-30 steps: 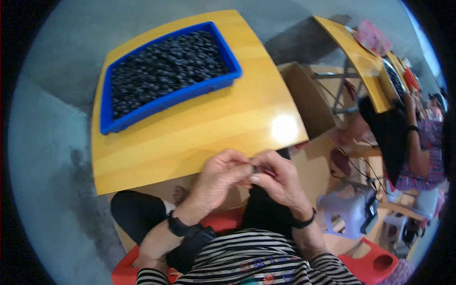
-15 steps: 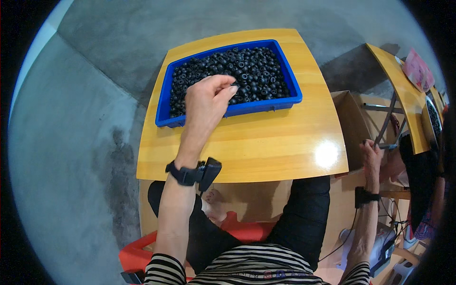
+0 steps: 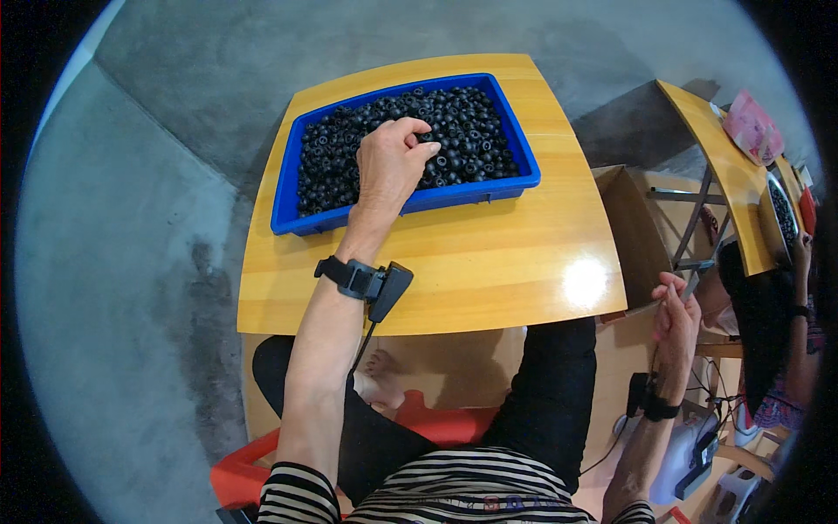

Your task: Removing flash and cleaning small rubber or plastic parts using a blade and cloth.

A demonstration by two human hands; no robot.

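Over the blue tray (image 3: pixel 454 196), the left hand (image 3: pixel 389 166) had reached beads (image 3: pixel 476 140), fingers narrow; right of it, the right hand (image 3: pixel 676 319) curled; either's hold unclear.

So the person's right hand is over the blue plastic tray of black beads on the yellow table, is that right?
Not quite: in the head view, it is the left hand that is over the blue plastic tray of black beads on the yellow table.

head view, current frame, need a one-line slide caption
Left hand over small black pieces in a blue tray on a yellow table, right hand off to its right.
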